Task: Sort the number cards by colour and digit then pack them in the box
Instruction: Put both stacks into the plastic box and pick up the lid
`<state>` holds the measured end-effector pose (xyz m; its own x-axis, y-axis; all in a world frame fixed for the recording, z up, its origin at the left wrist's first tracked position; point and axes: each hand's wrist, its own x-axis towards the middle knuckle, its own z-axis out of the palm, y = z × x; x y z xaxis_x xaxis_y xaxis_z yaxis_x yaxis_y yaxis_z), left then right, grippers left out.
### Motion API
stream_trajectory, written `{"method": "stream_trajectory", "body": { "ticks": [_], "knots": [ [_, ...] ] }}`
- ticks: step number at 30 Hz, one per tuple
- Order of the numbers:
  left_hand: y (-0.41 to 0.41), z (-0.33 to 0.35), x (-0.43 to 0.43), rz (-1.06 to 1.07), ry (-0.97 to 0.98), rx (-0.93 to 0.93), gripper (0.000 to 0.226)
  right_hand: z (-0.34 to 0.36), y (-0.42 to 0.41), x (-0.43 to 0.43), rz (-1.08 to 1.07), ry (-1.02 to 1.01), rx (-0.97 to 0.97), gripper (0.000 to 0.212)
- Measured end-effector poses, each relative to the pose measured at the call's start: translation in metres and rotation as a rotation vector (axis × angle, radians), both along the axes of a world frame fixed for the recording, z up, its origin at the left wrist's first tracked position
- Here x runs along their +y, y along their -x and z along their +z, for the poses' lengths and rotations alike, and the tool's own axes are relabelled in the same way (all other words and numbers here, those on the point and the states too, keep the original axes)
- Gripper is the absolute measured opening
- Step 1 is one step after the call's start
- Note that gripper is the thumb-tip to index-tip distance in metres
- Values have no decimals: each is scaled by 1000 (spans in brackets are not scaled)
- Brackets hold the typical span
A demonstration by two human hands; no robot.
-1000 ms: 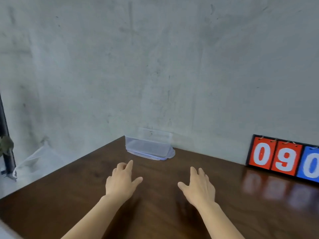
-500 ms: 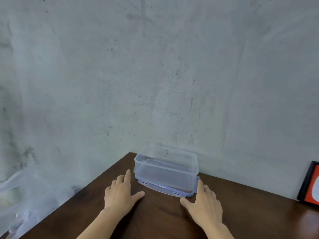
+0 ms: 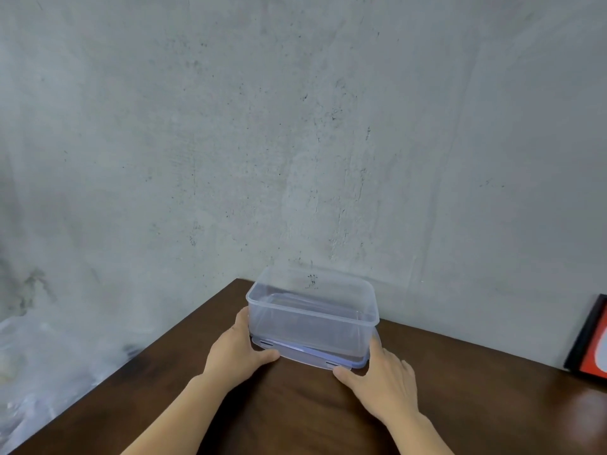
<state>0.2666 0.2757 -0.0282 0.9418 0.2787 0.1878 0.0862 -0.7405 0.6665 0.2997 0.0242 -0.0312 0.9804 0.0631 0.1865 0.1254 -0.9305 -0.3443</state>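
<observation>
One clear box [image 3: 308, 330] — atop its lid [image 3: 295, 356]

Box [image 3: 312, 320]: clear, smooth plastic, faintly glossy. Lid [image 3: 305, 357] beneath it: translucent, bluish plastic. Worktop [image 3: 295, 412]: dark brown wood grain is seen under a satin finish, by which soft reflections are given. Wall [image 3: 295, 126]: grey, matt and rough, plaster-like, mottled and scratched. Sheet [image 3: 49, 356] at left: thin, crinkled, translucent film. Number card [image 3: 593, 359]: smooth red face, black border.
</observation>
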Motion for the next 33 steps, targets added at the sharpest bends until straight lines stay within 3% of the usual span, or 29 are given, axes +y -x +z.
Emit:
{"method": "stream_trajectory", "body": {
  "ticks": [17, 33],
  "knots": [
    [180, -6, -97, 134, 13, -31, 89, -6, 158, -85, 107, -126, 1, 87],
    [317, -13, -155, 161, -25, -80, 87, -8, 297, -139, 149, -86, -2, 80]
  ]
}}
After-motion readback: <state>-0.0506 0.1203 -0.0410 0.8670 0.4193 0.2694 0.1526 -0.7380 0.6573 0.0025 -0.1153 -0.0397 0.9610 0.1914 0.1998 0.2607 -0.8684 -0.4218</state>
